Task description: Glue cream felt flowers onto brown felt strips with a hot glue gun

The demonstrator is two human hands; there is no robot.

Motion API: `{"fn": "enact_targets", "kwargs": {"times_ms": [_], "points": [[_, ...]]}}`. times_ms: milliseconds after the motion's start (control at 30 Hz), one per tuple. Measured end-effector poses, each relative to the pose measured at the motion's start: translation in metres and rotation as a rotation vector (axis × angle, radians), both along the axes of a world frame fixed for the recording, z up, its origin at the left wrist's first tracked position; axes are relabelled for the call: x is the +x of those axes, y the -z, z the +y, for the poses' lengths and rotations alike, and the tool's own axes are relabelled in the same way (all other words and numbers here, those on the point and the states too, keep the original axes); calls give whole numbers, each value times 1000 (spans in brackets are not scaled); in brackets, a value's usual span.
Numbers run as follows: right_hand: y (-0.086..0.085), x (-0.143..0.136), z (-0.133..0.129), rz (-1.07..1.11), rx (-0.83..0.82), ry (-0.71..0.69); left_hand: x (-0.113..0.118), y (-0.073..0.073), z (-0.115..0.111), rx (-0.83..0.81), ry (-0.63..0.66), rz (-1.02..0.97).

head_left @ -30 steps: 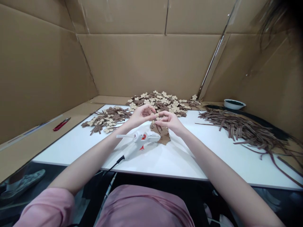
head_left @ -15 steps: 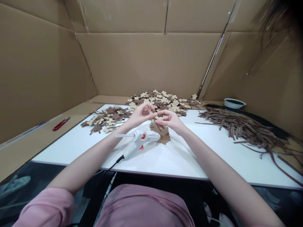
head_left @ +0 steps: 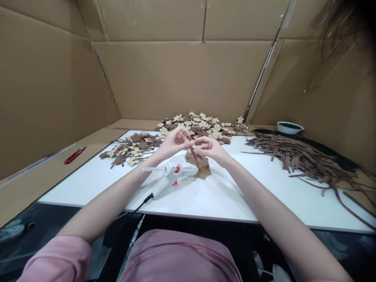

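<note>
My left hand (head_left: 175,141) and my right hand (head_left: 212,149) meet over the middle of the board, both closed in a pinch. Between their fingertips is a small flower cutout (head_left: 192,143), partly covered by the fingers, with a thin brown strip (head_left: 194,155) hanging down from it. Which hand grips which piece is hard to make out. Below them lies a ragged brown scrap (head_left: 203,172) on the white board (head_left: 229,199). A white hot glue gun (head_left: 173,176) with orange parts stands just left of the scrap, its black cord leading toward the front edge.
Behind my hands is a large heap of beige and brown flower cutouts (head_left: 202,121). A smaller pile of stemmed flowers (head_left: 135,147) sits left, a red utility knife (head_left: 75,155) farther left. Brown strips (head_left: 299,158) and a white bowl (head_left: 290,128) are at right. Cardboard walls (head_left: 182,78) surround the table.
My fingers have shifted slightly at the flower, and the hanging brown strip shows more plainly below them. The glue gun and piles stay where they were.
</note>
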State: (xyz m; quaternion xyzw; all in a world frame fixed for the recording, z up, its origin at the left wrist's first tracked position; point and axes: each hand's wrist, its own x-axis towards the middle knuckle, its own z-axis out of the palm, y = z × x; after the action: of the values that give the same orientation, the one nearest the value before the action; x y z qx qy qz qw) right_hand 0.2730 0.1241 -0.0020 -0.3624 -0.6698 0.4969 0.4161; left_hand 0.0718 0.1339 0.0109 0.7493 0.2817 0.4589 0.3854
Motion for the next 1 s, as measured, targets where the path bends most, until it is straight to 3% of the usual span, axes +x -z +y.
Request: {"fn": "enact_targets", "kwargs": {"times_ms": [333,1000], "points": [[2,-7,0,-5,43,91,7,1,-2,54,41,55],[5,-8,2,69,-34,75,1,2,3,12,22,50]]}}
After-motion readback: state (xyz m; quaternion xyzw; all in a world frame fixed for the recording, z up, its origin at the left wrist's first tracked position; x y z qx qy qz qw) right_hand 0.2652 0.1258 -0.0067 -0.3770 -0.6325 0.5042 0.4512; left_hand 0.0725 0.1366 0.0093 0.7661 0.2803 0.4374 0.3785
